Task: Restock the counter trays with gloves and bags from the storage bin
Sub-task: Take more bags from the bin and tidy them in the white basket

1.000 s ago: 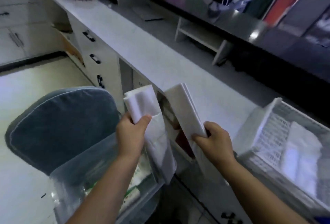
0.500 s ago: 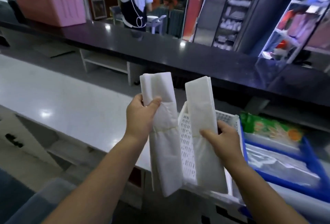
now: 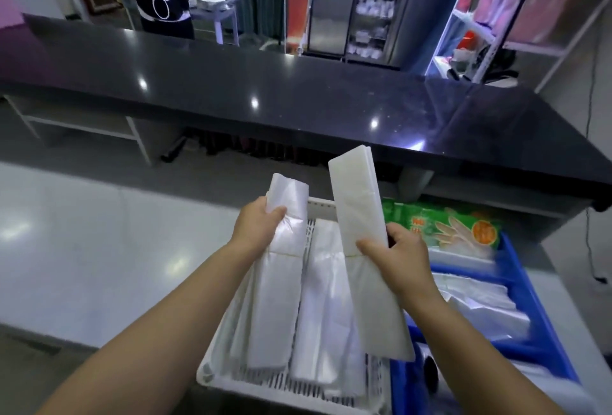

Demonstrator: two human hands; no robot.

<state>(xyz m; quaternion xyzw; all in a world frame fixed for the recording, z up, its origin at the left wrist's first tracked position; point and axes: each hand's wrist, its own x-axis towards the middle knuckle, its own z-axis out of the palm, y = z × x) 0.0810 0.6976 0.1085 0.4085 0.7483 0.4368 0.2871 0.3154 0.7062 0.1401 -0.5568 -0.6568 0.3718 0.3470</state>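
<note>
- Left hand [image 3: 261, 227] grips one folded bag stack [image 3: 284, 269] above the white tray [image 3: 215, 378].
- Right hand [image 3: 394, 255] grips a second bag stack [image 3: 361, 216] at the tray's right edge.

In your left hand [image 3: 256, 227] the thin bag bundle [image 3: 288, 196] is glossy, see-through plastic film, creased and catching the light. The flat bag stack [image 3: 356, 202] in your right hand [image 3: 400, 254] looks milkier and matt, probably plastic too. The white tray [image 3: 212, 378] is hard slotted plastic; the blue tray [image 3: 402, 391] smooth, shiny plastic. The green packet [image 3: 443, 219] is glossy printed film. The white surface [image 3: 99, 249] is smooth and glossy, the raised black surface [image 3: 298, 107] polished and mirror-like.
</note>
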